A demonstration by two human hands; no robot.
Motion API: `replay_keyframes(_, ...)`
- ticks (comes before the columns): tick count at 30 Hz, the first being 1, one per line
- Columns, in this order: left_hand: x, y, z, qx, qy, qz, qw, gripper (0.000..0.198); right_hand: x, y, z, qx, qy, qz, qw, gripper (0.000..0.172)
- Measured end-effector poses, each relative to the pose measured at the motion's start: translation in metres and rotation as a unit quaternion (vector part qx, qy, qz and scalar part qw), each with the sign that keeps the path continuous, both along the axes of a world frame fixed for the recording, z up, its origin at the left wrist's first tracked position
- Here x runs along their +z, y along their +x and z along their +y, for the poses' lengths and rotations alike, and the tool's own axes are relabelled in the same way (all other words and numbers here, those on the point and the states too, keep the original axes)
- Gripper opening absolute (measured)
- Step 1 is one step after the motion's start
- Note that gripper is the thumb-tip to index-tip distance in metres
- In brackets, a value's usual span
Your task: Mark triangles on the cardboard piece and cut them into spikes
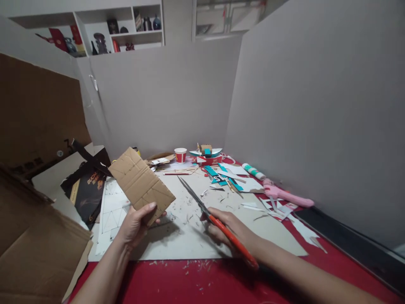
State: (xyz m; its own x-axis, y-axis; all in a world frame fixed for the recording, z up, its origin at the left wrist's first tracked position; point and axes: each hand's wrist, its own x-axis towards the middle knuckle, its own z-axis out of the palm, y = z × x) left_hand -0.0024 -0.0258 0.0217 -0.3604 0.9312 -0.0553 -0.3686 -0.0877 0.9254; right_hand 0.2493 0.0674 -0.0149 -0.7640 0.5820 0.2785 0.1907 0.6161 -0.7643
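Observation:
A rectangular piece of brown corrugated cardboard [141, 179], creased and marked with dark pencil-like lines, is tilted up in my left hand [137, 223]. The thumb presses on its near face and the fingers pass behind it. My right hand [229, 230] is closed round a pair of scissors [218, 223] with red handles and long dark blades. Their tips point up and left, a little to the right of the cardboard and apart from it. The blades look closed together. Beneath both hands lies a pale board [183, 240] strewn with small scraps.
Large cardboard boxes [34, 105] stand at the left, beside a black printed box [87, 190] and a drawn-on paper sheet [110, 211]. Toward the wall are a paper cup [180, 156] and a small model boat [206, 154]. Paper offcuts [249, 183] and a pink glue gun [286, 195] lie right.

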Motion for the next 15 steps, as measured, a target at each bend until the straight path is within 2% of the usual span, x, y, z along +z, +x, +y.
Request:
replay_keyframes(7,0.013,0.011,-0.001,0.049,0.024,0.047,0.997,0.065,0.012,0.008,0.000,0.005,0.020,-0.035,0.999,0.033)
replay_keyframes(15,0.051,0.024,0.002,0.047,0.076,0.081,0.993,0.066,0.016,0.011,-0.005,0.021,0.009,-0.030,0.999,0.037)
